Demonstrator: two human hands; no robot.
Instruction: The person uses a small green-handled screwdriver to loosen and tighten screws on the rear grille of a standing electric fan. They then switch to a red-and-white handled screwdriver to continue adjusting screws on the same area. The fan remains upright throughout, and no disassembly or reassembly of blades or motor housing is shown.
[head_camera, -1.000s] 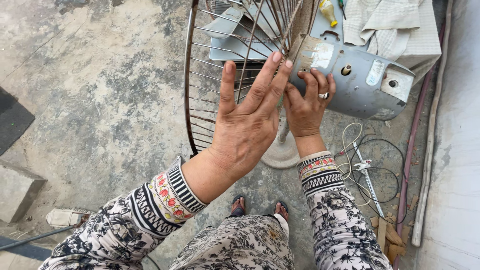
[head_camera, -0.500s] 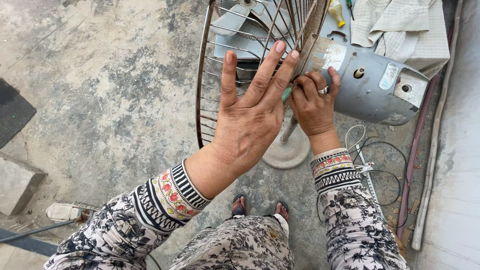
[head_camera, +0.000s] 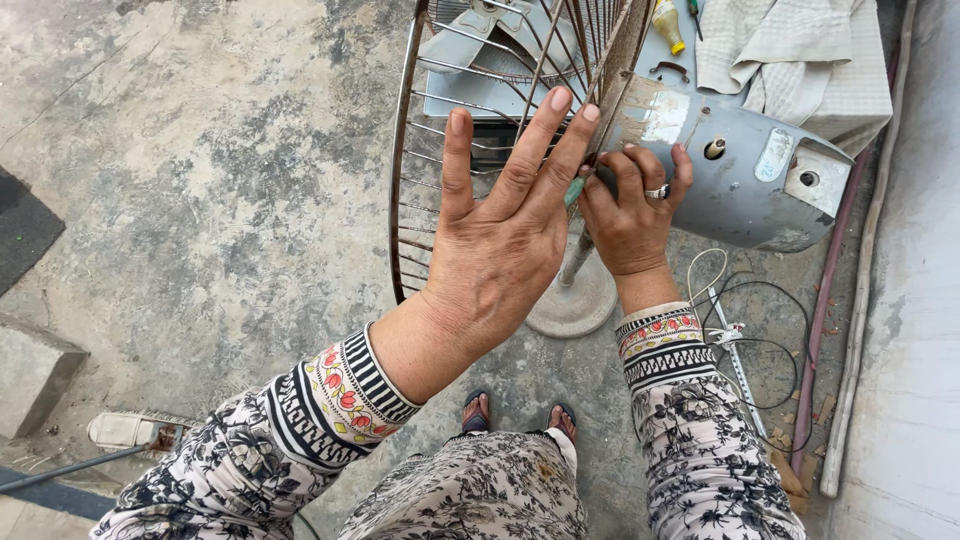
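A rough, mottled concrete floor (head_camera: 200, 200) is filling the left side, with a dark mat (head_camera: 20, 225) lying at its edge. The left hand (head_camera: 500, 250) is resting flat, fingers spread, against the round wire fan guard (head_camera: 420, 180), whose thin metal spokes are looking rusty and dusty. Just beside it, the right hand (head_camera: 630, 215), wearing a ring, is curling its fingers around a small green-handled tool (head_camera: 573, 190) at the guard's rim. The fan's smooth grey motor housing (head_camera: 760, 185) is sitting right of the hands, bearing a pale oblong label. Below, the round pale base (head_camera: 580, 300) is standing on the floor; tangled wires (head_camera: 760, 330) are lying nearby, and a quilted cloth (head_camera: 800, 60) is lying folded above
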